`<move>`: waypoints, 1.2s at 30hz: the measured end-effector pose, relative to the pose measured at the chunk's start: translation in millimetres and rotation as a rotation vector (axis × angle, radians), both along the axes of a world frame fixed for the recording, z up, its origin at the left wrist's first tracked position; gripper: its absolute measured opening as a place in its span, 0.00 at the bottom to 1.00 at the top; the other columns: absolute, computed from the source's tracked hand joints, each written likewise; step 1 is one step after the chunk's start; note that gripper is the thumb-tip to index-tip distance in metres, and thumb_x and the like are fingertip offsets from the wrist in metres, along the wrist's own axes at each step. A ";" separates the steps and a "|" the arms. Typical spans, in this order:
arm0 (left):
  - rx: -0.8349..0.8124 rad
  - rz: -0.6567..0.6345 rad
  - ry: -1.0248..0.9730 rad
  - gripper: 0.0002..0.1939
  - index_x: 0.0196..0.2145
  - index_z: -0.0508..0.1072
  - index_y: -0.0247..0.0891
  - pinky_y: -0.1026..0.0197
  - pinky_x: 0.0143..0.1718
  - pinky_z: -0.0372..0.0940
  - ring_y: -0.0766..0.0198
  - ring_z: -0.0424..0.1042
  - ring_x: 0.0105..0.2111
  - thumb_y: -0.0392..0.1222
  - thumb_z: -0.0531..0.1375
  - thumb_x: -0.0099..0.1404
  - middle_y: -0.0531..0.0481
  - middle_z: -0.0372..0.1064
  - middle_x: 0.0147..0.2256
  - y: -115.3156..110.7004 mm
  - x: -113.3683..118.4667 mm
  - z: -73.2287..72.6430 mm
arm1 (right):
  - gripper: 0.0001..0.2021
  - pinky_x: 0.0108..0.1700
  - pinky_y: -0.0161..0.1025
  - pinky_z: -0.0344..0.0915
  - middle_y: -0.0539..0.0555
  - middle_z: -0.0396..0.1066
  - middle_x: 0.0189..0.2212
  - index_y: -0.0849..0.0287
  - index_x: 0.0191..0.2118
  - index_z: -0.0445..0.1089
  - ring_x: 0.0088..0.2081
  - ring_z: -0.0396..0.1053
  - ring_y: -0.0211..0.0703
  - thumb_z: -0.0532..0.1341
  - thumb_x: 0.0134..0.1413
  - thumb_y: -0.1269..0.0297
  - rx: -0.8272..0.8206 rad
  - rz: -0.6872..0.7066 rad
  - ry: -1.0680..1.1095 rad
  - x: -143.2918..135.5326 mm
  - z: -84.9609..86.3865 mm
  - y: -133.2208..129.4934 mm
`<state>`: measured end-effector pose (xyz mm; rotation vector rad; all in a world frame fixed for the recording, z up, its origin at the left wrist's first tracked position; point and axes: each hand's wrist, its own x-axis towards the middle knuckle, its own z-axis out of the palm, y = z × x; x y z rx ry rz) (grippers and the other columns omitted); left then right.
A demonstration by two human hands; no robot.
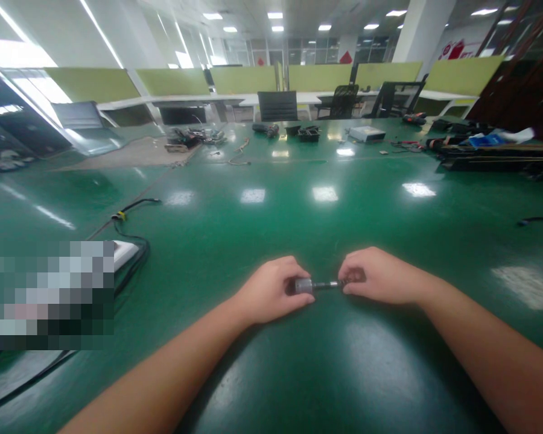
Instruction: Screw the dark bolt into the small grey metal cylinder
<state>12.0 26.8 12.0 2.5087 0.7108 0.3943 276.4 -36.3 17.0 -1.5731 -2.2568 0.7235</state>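
Note:
A small tool with a grey cylindrical body (303,286) and a thin metal shaft (323,285) lies level between my hands, shaped like a short screwdriver. My left hand (274,289) is closed around the grey body, thumb below and fingers above. At the shaft's other end, the fingertips of my right hand (375,277) pinch a small dark piece (342,284) by the bright tip. I cannot tell whether that piece is part of the shaft or separate. Both hands are low over the green tabletop (289,229).
Black cables (136,259) run along the left beside a white object (124,253) and a blurred-out patch. Across the far side lie a metal box (366,134), a heap of parts (194,138) and a power drill (266,129). Dark metal strips (493,158) are stacked far right.

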 end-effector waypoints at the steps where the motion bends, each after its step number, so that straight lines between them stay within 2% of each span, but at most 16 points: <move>1: 0.001 0.000 -0.003 0.13 0.41 0.79 0.37 0.63 0.31 0.61 0.63 0.70 0.32 0.46 0.69 0.60 0.49 0.71 0.33 0.1 0.1 -0.1 | 0.04 0.31 0.34 0.61 0.49 0.73 0.28 0.56 0.34 0.78 0.28 0.68 0.38 0.68 0.51 0.68 0.001 0.003 0.009 -1.6 -0.2 0.0; 6: -0.003 -0.003 -0.026 0.13 0.41 0.79 0.38 0.63 0.32 0.62 0.62 0.70 0.33 0.45 0.69 0.59 0.49 0.71 0.33 -0.6 2.2 -2.5 | 0.04 0.31 0.34 0.60 0.49 0.73 0.28 0.56 0.36 0.79 0.28 0.68 0.38 0.68 0.53 0.66 0.032 0.019 0.050 -18.3 -5.1 0.2; 10: -0.007 -0.009 -0.069 0.12 0.40 0.78 0.37 0.62 0.34 0.62 0.62 0.70 0.34 0.43 0.69 0.59 0.49 0.71 0.35 -2.2 4.2 -4.3 | 0.04 0.37 0.37 0.60 0.51 0.75 0.32 0.56 0.38 0.79 0.33 0.70 0.40 0.67 0.56 0.66 0.146 0.033 0.055 -38.6 -13.7 1.1; 13: -0.024 -0.028 -0.083 0.12 0.39 0.77 0.36 0.63 0.33 0.61 0.63 0.69 0.32 0.46 0.68 0.60 0.50 0.70 0.33 -2.6 4.1 -3.4 | 0.04 0.40 0.38 0.60 0.51 0.75 0.33 0.56 0.38 0.78 0.36 0.70 0.41 0.67 0.56 0.67 0.206 0.038 0.041 -46.5 -18.4 1.3; 18: -0.051 -0.008 -0.060 0.10 0.40 0.77 0.36 0.64 0.30 0.58 0.65 0.67 0.29 0.45 0.63 0.67 0.51 0.69 0.30 -1.8 2.9 -2.6 | 0.04 0.39 0.38 0.59 0.51 0.74 0.32 0.57 0.38 0.77 0.35 0.68 0.40 0.66 0.57 0.67 0.237 0.065 0.063 -45.2 -19.3 0.5; 36: -0.052 -0.014 -0.054 0.11 0.39 0.77 0.36 0.63 0.35 0.61 0.64 0.69 0.31 0.42 0.69 0.59 0.51 0.71 0.32 -2.0 3.7 -2.9 | 0.04 0.40 0.38 0.58 0.50 0.75 0.33 0.56 0.38 0.77 0.36 0.69 0.41 0.67 0.55 0.67 0.236 0.071 0.069 -45.8 -20.2 -0.9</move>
